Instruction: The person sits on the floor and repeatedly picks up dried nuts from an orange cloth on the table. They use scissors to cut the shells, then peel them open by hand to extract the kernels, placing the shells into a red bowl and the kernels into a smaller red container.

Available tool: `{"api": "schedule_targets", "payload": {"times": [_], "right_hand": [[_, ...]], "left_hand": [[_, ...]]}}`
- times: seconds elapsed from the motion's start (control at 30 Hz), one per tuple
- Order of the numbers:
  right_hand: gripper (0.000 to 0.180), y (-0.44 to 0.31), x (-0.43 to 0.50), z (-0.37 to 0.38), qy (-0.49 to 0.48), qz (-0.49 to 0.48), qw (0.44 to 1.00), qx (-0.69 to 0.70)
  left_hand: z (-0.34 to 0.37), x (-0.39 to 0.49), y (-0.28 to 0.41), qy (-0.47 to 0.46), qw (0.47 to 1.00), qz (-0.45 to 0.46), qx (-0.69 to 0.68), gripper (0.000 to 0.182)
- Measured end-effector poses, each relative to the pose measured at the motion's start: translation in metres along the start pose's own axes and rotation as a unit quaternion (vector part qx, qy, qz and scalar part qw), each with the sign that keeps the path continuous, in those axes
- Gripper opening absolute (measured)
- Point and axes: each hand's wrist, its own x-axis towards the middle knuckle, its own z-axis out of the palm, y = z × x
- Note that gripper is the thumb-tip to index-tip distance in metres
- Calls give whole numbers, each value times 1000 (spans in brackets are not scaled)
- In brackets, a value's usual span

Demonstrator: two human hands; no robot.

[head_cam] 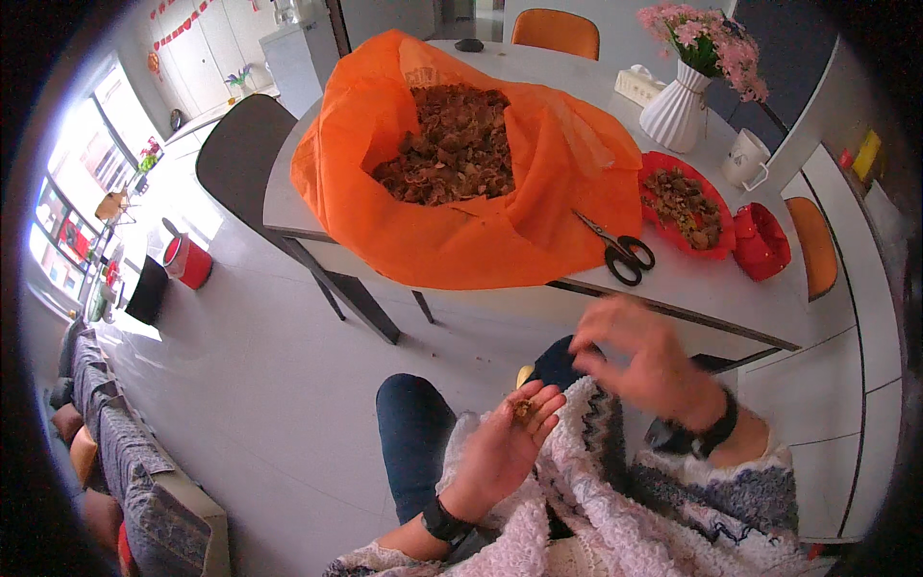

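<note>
My left hand (501,440) is palm up over my lap, a small brown crumbly piece (522,409) resting on its fingers. Raised to the right of it, my right hand (638,357) is blurred, with fingers bent; whether it pinches anything cannot be made out. Beyond both hands, an orange fabric bag (461,249) lies wide-mouthed on the table, filled with dry brown flaky pieces (458,148). Black-handled scissors (621,252) lie at the bag's right edge. Similar brown pieces (685,205) fill a red dish (723,209) farther right.
A red container (762,241) stands beside the dish. Behind are a white mug (745,159), a white vase (674,115) with pink flowers and a tissue box (639,84). The table's front edge (692,317) runs just past my right hand. A dark chair (245,162) stands left.
</note>
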Motion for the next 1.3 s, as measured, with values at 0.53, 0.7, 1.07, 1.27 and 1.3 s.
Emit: {"api": "schedule_targets", "payload": {"times": [0.53,0.7,1.07,1.27,1.3], "right_hand": [[18,-19,-24,68,-33,-20,999,14],[17,-13,-27,69,-10,21,992,122],[17,-11,-29,66,-51,41,986,152],[19,-13,-29,65,-63,52,984,156],[19,-14,-29,65,-66,59,983,160]], "left_hand": [[3,-1,-5,38,995,36,90,43],[-3,-1,-4,34,997,48,39,36],[-11,-2,-4,57,996,16,70,14],[-11,-3,-3,71,994,10,76,14],[-11,-3,-3,64,996,6,70,15]]}}
